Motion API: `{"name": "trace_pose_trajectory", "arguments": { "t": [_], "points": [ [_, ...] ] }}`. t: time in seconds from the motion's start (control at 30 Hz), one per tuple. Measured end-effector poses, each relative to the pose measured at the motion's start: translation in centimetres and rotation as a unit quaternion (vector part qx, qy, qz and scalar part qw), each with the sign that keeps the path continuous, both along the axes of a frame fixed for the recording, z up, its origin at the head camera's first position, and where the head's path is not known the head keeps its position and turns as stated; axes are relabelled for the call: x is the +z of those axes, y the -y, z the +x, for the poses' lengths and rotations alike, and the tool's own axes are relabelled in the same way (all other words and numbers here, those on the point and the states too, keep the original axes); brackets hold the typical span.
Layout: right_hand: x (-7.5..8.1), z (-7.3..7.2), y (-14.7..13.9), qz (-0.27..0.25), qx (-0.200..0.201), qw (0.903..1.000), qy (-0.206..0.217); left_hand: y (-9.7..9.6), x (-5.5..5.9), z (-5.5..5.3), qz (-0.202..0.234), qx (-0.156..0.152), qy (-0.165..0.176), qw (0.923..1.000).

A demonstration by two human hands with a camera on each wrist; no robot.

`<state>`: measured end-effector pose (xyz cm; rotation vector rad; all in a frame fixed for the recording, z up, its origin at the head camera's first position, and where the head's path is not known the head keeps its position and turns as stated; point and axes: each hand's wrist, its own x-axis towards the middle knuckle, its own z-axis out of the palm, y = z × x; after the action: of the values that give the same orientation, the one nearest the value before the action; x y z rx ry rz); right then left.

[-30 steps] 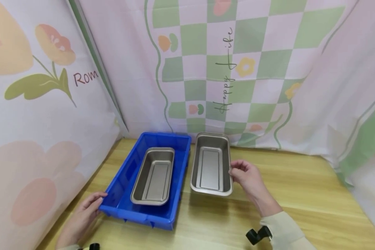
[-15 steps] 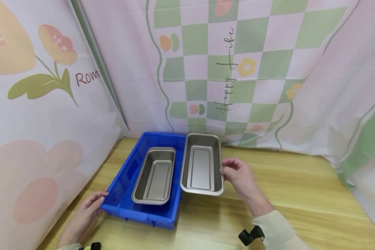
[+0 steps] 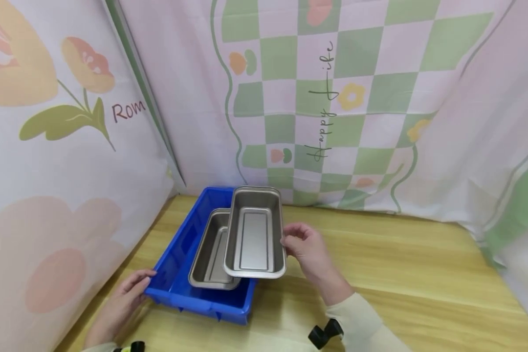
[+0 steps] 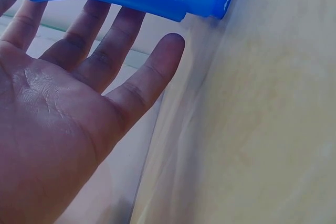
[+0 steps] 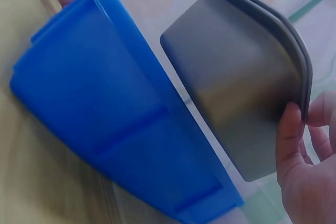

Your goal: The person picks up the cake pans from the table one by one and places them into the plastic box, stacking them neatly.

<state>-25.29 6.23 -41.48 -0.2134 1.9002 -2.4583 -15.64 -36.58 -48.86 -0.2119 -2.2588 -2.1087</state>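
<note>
My right hand pinches the right long rim of a metal loaf pan, thumb against the outer wall in the right wrist view. A double line runs along this pan's rim. The pan hangs above the right side of a blue plastic bin, tilted so that its inside faces me in the head view. Inside the bin lies a second metal loaf pan, its right part hidden behind the held one. At the bin's near left corner, my left hand holds the rim between thumb and fingers; its other fingers extend loosely below.
The bin stands on a wood-grain table. A printed curtain closes off the back, and a flowered curtain rises close beside the left hand. Dark wrist devices sit on both wrists.
My right hand has carried the loaf pan leftward, from beside the bin to over its right side, where it now overlaps the second pan. The left hand stays at the bin's corner.
</note>
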Motion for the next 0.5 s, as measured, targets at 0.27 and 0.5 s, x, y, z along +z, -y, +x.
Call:
{"name": "trace_pose_trajectory", "arguments": {
  "t": [0.27,0.5],
  "points": [
    [-0.3,-0.5,3.6,-0.007,0.013,0.9998,0.009,-0.2,0.0,0.0,-0.011,0.022,0.008,0.9997],
    [-0.7,-1.1,6.0,0.004,0.001,0.9998,0.021,-0.2,0.2,0.1,-0.015,0.033,0.024,0.9991]
  ]
}}
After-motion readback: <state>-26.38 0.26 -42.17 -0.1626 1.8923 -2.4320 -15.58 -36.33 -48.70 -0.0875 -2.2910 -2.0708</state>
